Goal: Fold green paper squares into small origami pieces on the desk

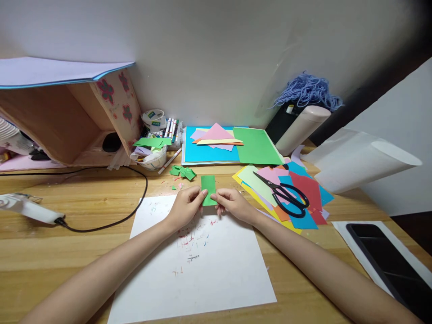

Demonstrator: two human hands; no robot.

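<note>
A small upright rectangle of green paper [208,190] is pinched between both hands, just above the far edge of a marked white sheet [202,274]. My left hand [187,204] grips its lower left edge between thumb and fingers. Its lower right edge is held the same way by my right hand [234,204]. Beyond the left hand lies a little heap of cut green paper pieces [183,172]. Black-handled scissors [286,195] rest on a pile of coloured paper scraps [310,189] to the right.
A glue gun [30,209] with a black cord lies left, near a cardboard box [116,108]. Markers [171,128] and a scrap-filled tub [153,157] stand behind. Stacked coloured sheets [258,146], a pale bottle [303,130], blue yarn [307,90] and a phone [388,261] are also around.
</note>
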